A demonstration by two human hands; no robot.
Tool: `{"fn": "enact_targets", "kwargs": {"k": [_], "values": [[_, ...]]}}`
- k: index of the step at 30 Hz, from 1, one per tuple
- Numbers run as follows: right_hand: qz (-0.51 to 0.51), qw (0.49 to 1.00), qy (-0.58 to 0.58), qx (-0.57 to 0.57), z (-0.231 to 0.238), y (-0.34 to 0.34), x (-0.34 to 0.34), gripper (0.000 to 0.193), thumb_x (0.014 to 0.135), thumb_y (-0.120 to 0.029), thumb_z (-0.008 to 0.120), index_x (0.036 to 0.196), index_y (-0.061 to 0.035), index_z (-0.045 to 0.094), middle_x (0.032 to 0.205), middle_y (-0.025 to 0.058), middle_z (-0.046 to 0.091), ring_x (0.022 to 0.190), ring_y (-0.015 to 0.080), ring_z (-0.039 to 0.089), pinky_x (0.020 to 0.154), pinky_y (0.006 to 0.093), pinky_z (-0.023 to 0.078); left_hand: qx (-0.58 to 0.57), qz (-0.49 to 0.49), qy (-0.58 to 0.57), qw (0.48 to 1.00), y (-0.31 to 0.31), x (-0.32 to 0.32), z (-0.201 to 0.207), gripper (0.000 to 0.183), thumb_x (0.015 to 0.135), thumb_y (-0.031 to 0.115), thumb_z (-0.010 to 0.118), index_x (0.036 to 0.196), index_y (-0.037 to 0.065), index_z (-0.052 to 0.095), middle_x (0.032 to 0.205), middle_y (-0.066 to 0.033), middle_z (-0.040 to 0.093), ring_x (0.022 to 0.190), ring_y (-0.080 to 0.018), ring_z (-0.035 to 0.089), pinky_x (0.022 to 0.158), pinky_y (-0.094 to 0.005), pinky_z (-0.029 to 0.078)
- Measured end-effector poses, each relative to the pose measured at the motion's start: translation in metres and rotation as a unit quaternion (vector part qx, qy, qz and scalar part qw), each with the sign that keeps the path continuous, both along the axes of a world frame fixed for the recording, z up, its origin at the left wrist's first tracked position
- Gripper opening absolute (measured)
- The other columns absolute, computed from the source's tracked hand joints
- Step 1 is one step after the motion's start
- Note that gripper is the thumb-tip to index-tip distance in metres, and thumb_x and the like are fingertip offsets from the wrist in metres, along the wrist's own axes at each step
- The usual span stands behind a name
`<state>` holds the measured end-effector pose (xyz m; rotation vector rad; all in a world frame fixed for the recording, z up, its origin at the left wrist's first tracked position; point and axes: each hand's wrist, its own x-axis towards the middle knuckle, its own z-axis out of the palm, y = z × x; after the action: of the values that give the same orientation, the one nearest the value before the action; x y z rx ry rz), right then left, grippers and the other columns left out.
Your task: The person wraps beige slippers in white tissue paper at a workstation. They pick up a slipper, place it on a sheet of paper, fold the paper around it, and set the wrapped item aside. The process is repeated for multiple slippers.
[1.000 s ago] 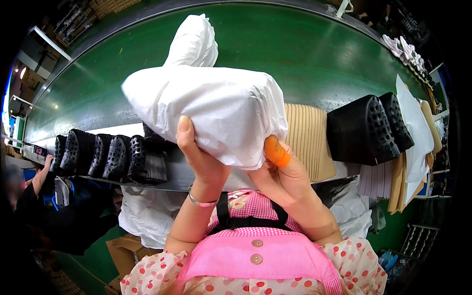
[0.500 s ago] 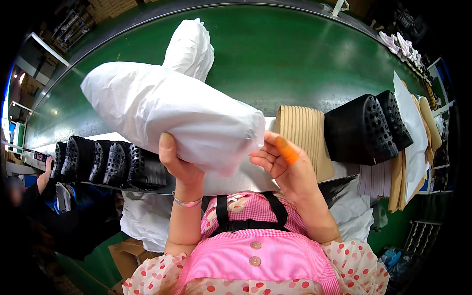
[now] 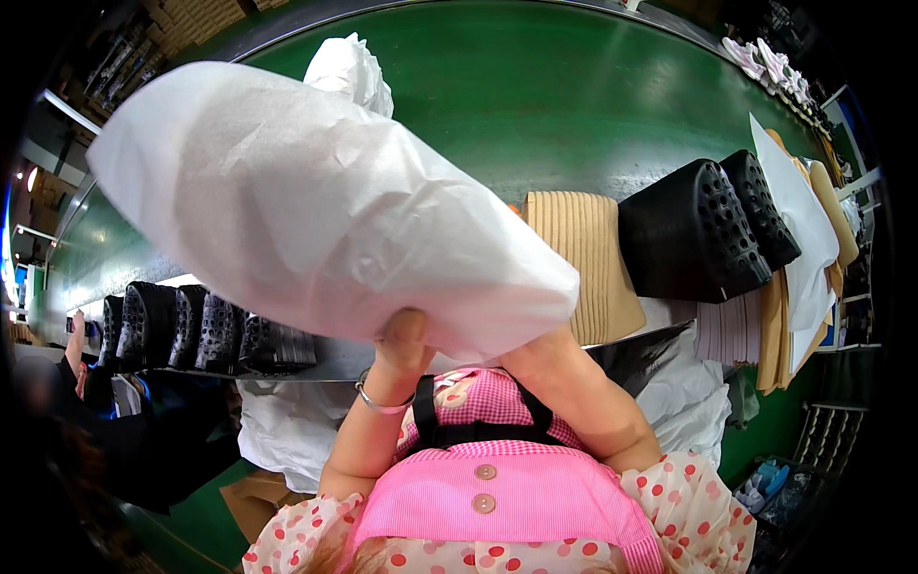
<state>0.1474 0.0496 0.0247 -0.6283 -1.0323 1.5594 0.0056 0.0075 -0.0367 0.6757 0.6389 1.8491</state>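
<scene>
A long bundle in white wrapping paper [image 3: 335, 210], rounded at its far end and roughly shoe-shaped, is raised in front of me. What the paper covers is hidden. My left hand [image 3: 405, 335] grips the near edge, its thumb lying on the paper. Behind the narrower right end goes my right hand [image 3: 535, 352]; most of it is out of sight, and only a bit of orange, like the covering seen earlier on its thumb, peeks past the far edge. A second white paper-wrapped bundle [image 3: 352, 75] rests on the green tabletop [image 3: 535, 86] beyond.
Right of the bundle stand a tan ribbed stack [image 3: 583, 268], black hole-studded pieces [image 3: 688, 234] and upright paper sheets [image 3: 798, 249]. Several similar black pieces [image 3: 148, 325] line the left front edge. Another person's hand [image 3: 76, 335] shows at far left. White pale shoes [image 3: 765, 62] sit far right.
The bundle has come up closer and tilted, its far end swinging up and left. My right hand, formerly visible at its right end with fingers curled, has passed behind it.
</scene>
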Motion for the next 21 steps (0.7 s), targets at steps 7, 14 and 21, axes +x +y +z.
{"fn": "enact_targets", "kwargs": {"k": [7, 14, 21], "values": [[0.202, 0.901, 0.348, -0.163, -0.032, 0.035, 0.013, 0.039, 0.102, -0.040, 0.041, 0.111, -0.0057, 0.058, 0.107, 0.0085, 0.064, 0.099, 0.0179, 0.061, 0.085, 0.0330, 0.050, 0.082, 0.040, 0.424, 0.901, 0.020, 0.002, 0.008, 0.042, 0.089, 0.024, 0.062, 0.122, -0.003, 0.055, 0.119, -0.0123, 0.058, 0.105, -0.0222, 0.056, 0.092, -0.0350, 0.046], [-0.131, 0.970, 0.138, -0.149, -0.002, 0.041, 0.040, 0.031, 0.103, -0.034, 0.041, 0.095, -0.0076, 0.057, 0.089, 0.0050, 0.061, 0.083, 0.0144, 0.060, 0.073, 0.0287, 0.048, -0.027, 0.166, 0.242, 0.956, 0.051, -0.039, 0.090, 0.069, 0.096, 0.052, 0.051, 0.140, -0.001, 0.040, 0.122, -0.0097, 0.059, 0.110, -0.0159, 0.057, 0.092, -0.0336, 0.048], [-0.134, 0.966, 0.130, -0.181, -0.003, 0.031, 0.038, 0.031, 0.103, -0.034, 0.043, 0.096, -0.0075, 0.056, 0.087, 0.0055, 0.061, 0.079, 0.0138, 0.060, 0.071, 0.0280, 0.048, -0.045, 0.275, 0.255, 0.926, 0.071, -0.044, 0.084, 0.018, 0.102, 0.021, 0.052, 0.096, 0.004, 0.058, 0.091, 0.0017, 0.057, 0.085, -0.0046, 0.051, 0.076, -0.0208, 0.043]]}}
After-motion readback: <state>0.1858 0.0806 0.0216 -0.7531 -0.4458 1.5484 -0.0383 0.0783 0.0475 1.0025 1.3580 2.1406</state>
